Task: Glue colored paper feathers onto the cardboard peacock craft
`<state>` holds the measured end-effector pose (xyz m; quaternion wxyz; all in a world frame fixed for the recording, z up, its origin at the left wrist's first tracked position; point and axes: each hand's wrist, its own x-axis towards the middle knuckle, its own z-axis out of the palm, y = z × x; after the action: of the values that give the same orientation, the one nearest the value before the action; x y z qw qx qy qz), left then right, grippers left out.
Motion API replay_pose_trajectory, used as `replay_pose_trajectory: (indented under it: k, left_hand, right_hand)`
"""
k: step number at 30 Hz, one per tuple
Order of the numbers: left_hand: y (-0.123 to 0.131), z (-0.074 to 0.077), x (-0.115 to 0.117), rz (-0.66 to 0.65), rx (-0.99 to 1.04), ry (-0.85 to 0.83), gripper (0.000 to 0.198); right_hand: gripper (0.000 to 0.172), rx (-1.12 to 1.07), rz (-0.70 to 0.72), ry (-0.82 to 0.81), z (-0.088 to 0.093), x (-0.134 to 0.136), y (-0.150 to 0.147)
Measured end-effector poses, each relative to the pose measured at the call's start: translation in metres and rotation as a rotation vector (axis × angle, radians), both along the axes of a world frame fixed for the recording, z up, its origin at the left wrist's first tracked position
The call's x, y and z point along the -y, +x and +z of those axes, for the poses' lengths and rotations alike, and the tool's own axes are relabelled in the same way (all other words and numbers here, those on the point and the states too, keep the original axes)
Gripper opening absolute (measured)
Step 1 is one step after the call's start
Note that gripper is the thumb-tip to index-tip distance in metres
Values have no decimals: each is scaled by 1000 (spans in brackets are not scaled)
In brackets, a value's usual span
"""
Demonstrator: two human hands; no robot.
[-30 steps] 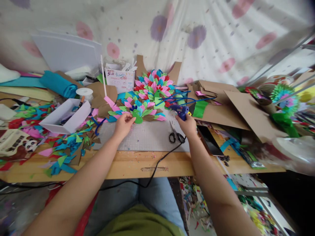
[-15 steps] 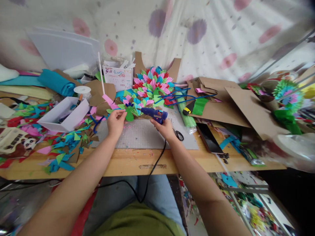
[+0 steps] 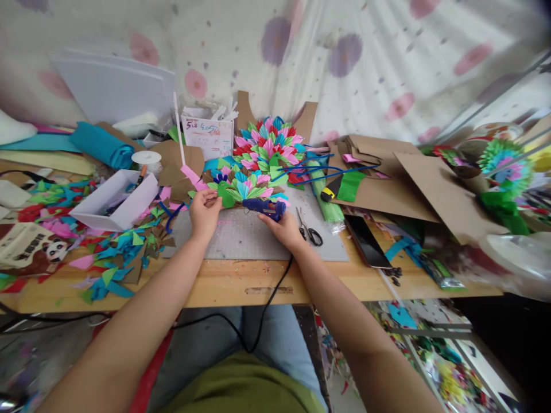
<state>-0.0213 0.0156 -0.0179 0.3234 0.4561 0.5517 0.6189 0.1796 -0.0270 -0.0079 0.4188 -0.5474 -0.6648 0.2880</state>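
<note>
My left hand (image 3: 204,211) pinches the green body piece (image 3: 225,197) of a paper peacock (image 3: 243,190), whose fan of pink, green and blue petals lies on a grey cutting mat (image 3: 253,236). In my right hand (image 3: 282,228) is a blue glue gun (image 3: 264,207), its nozzle pointing left at the lower edge of the fan. The gun's black cord (image 3: 267,298) runs off the table's front edge toward my lap. A second, larger paper fan (image 3: 269,143) stands behind, against cardboard.
Black scissors (image 3: 309,231) lie right of my right hand, with a dark phone (image 3: 367,243) beyond. A white box (image 3: 112,201) and coloured paper scraps (image 3: 114,255) cover the left. Cardboard sheets (image 3: 413,183) pile up at the right, a green roll (image 3: 327,198) nearby.
My right hand carried the glue gun from the right of the mat leftward and lowered it to the peacock's lower edge. My left hand stayed on the green piece.
</note>
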Motion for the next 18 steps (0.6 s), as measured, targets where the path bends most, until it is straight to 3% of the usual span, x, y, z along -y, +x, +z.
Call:
replay_pose_trajectory:
  k: [9,18]
  left_hand:
    - [4,1,2,-6,87,-59,18]
    - [6,3,2,24,227,-1,19]
  right_hand:
    - [39,181,3,59,-3,3,-7]
    - [40,252,-36,123,-7,0,-9]
